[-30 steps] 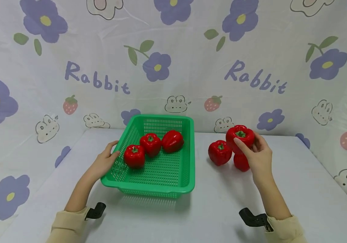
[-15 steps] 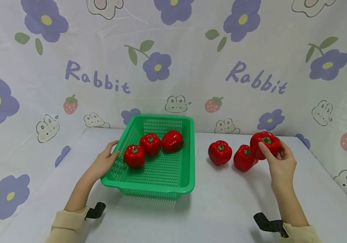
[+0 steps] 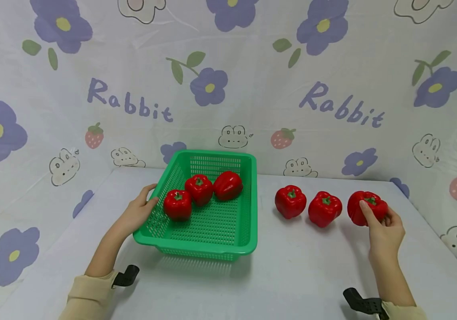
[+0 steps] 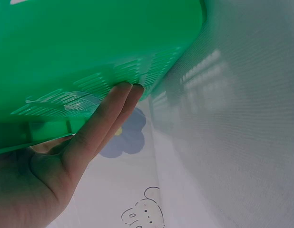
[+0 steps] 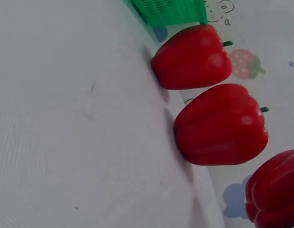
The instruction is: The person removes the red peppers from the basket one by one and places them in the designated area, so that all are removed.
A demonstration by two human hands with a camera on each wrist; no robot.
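My left hand [image 3: 139, 213] holds the left rim of a green plastic basket [image 3: 196, 249]; in the left wrist view its fingers [image 4: 106, 116] lie along the slotted outer wall. Inside the basket are a front red bell pepper [image 3: 177, 206], a middle one [image 3: 199, 190] and one on its side [image 3: 228, 186]. On the right, my right hand [image 3: 388, 233] grips another red bell pepper [image 3: 358, 209], thumb on its near side and stem upward. The right wrist view shows this held pepper [image 5: 275, 192] at its edge.
Two more red bell peppers, one nearer the basket [image 3: 290, 202] and one beside it [image 3: 324, 210], stand on the white table [image 3: 292, 280] between the basket and my right hand. A printed cloth [image 3: 252, 80] hangs behind the table.
My right hand has carried its bell pepper rightward and down, away from above the two standing peppers, which are now both fully in view. The left hand and basket stay put.
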